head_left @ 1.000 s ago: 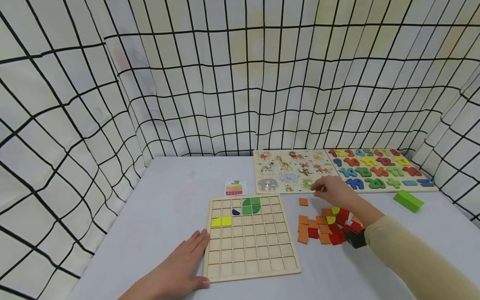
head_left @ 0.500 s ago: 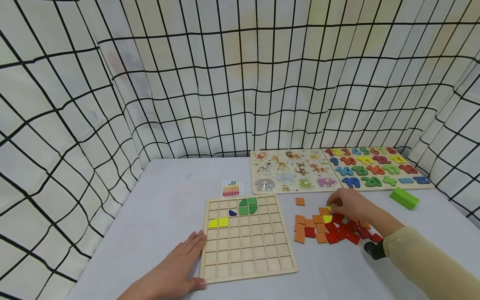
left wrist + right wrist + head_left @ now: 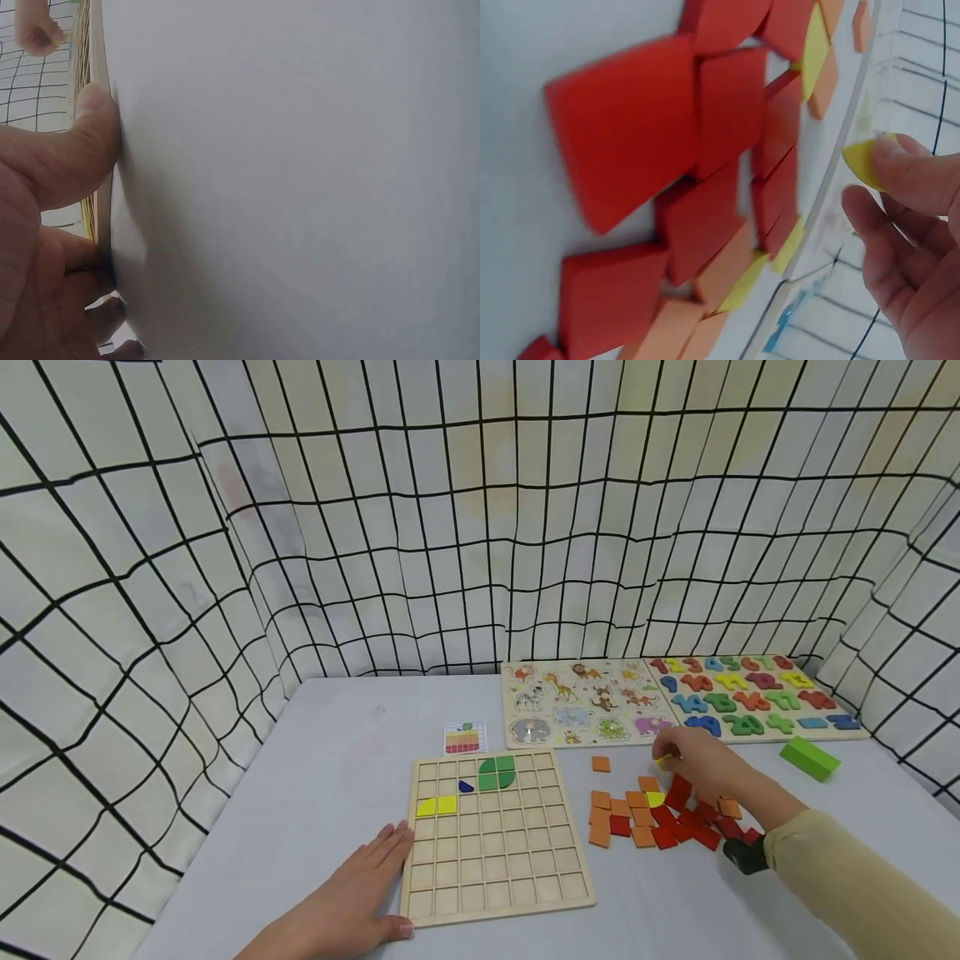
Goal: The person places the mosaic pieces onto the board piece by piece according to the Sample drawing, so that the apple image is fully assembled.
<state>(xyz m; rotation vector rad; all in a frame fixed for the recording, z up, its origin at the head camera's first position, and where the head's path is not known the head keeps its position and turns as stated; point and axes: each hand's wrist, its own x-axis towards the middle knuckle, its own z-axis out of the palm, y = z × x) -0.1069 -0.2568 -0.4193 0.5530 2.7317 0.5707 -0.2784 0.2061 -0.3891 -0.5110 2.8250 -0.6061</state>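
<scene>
My right hand point(image 3: 701, 764) pinches a yellow piece with a curved edge point(image 3: 862, 161) between thumb and finger, over the far side of a loose pile. In that pile lie red tiles point(image 3: 630, 131), orange tiles point(image 3: 643, 837) and other yellow pieces point(image 3: 656, 798). On the wooden grid board point(image 3: 498, 868), four-part green leaf-like tiles point(image 3: 497, 774) stand near the top. A small dark blue piece point(image 3: 466, 787) and two yellow tiles point(image 3: 447, 804) lie left of them. My left hand point(image 3: 356, 889) rests at the board's left edge, fingers extended and thumb at the near corner.
A picture card point(image 3: 465, 737) lies behind the grid board. Farther back are an animal puzzle point(image 3: 573, 693) and a number puzzle point(image 3: 750, 681). A green block point(image 3: 810, 759) sits at the right, a lone orange tile point(image 3: 601, 764) by the board. Black netting point(image 3: 487, 539) surrounds the table.
My right hand has come from near the animal puzzle's edge rightward and down to the pile, taken a yellow piece and raised it slightly. My left hand stays at the board's edge.
</scene>
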